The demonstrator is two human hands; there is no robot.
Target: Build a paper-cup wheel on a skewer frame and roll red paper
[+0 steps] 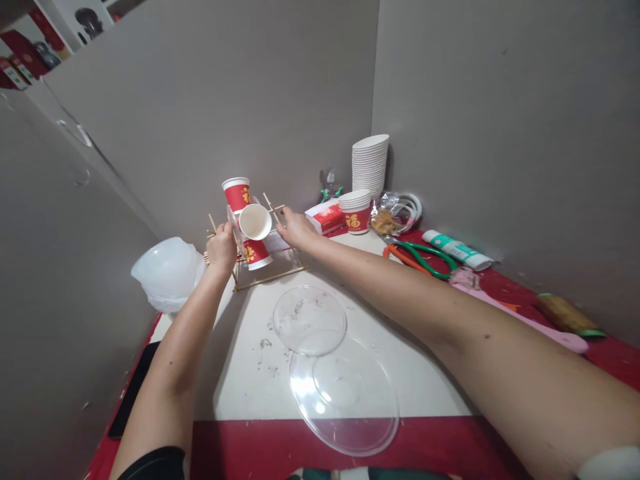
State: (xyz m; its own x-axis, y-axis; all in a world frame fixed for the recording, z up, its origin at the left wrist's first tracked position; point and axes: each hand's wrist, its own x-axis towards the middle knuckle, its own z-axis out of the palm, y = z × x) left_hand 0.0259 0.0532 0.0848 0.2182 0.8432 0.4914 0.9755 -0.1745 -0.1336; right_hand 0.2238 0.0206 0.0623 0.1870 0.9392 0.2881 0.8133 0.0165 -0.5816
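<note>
Red and white paper cups (255, 222) are joined into a wheel between clear plastic discs, one cup mouth facing me. Beneath it stands a wooden stick frame (273, 278), its sticks crossing at both sides. My left hand (221, 248) is closed around the sticks at the wheel's left side, close to the disc. On the right, my right hand (296, 228) is closed on the crossed sticks there, with thumb and forefinger near a stick end. The fingers partly hide where the sticks meet. Two clear plastic lids (345, 393) lie overlapping on the white board nearer me.
Stacked paper cups (370, 167) stand at the back corner, near a bag of rubber bands (384, 221). Green-handled scissors (430, 259) and a white-and-teal tube (457, 249) lie right. White plastic bowls (169, 272) sit left, with a dark flat device (133, 390) nearer me. Grey walls enclose the table.
</note>
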